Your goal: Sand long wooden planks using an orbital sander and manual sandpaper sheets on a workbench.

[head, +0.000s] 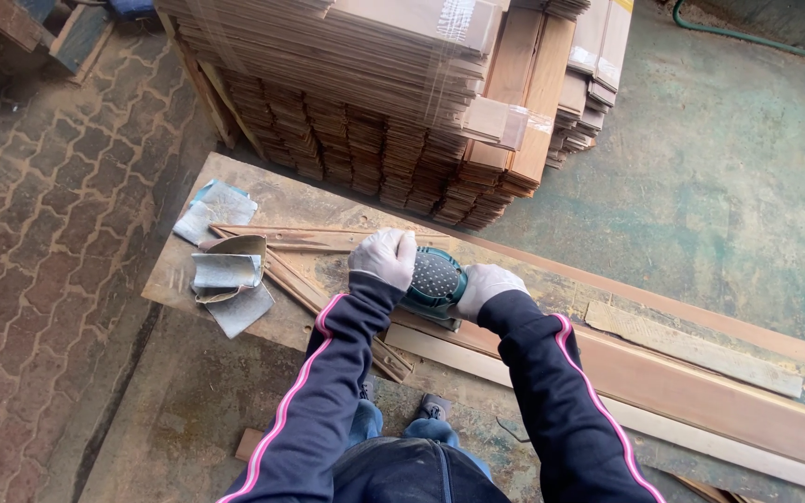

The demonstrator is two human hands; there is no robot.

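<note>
Both hands in pale gloves, clamped over a teal sander [432, 281] at the middle of the bench [235, 191].

Left hand [383, 257] curled over the sander's left side, fingers wrapped down around the body. Right hand [483, 285] closed against its right side, fingers tucked under and mostly hidden. Sander upright, dotted top showing between the two hands, base pressed onto a long reddish board [691, 391].

Board running diagonally from the sander toward the lower right, lying flat on the bench. Just beside it on the near edge, a paler strip [663, 428] parallel to it. On top of the board further right, a short grey slat [691, 349], lying loose.

Left of the sander, thin wooden offcuts [291, 279] fanned out flat, one passing under the left forearm. Further left, a small pile of used sandpaper sheets [225, 275], grey and curled, with another sheet [216, 210] just above it near the bench edge.

Behind the bench, a tall stack of planks [375, 121], wrapped in clear film, standing close to the bench's far edge. Left of all this, brick paving [39, 214]; right, a greenish concrete floor [729, 158] with a green hose [757, 39] at the top corner.

Dark sleeves with pink stripes [291, 401] reaching down from the hands.
</note>
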